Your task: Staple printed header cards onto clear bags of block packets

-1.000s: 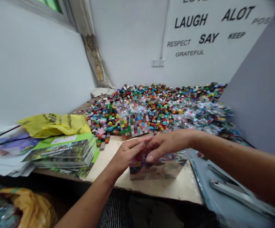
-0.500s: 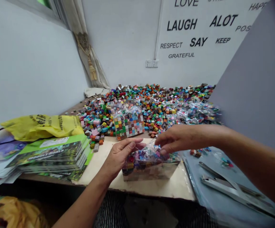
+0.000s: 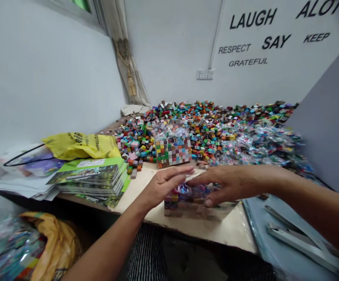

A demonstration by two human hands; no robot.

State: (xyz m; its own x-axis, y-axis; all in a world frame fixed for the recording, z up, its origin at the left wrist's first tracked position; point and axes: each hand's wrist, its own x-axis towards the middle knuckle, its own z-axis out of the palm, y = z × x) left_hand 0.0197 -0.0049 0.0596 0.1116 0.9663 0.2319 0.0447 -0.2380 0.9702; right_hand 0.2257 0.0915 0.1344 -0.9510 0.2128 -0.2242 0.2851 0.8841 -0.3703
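Note:
A small box (image 3: 194,210) printed with brown and tan squares stands on the pale board in front of me. Clear plastic packets (image 3: 188,190) with purple, blue and pink bits fill its top. My left hand (image 3: 165,184) is open at the box's left end, fingers stretched out flat over the packets. Across the top lies my right hand (image 3: 220,182), palm down and open, its fingers on the packets and its thumb by the front wall. Part of the contents is hidden under the hands. Just behind stands a second box (image 3: 173,153) with a multicoloured square pattern, also topped with clear packets.
Many small patterned cubes (image 3: 207,134) are heaped at the back, with shiny packets (image 3: 254,142) at right. Booklets (image 3: 90,181) and a yellow bag (image 3: 83,146) lie left. A large stapler (image 3: 300,236) rests on bluish plastic (image 3: 263,249) at right. An orange sack (image 3: 56,242) is below left.
My right hand has gone from pinching at the packets to lying flat over them, fingers stretched out. The left hand has flattened too. The view has swung slightly left.

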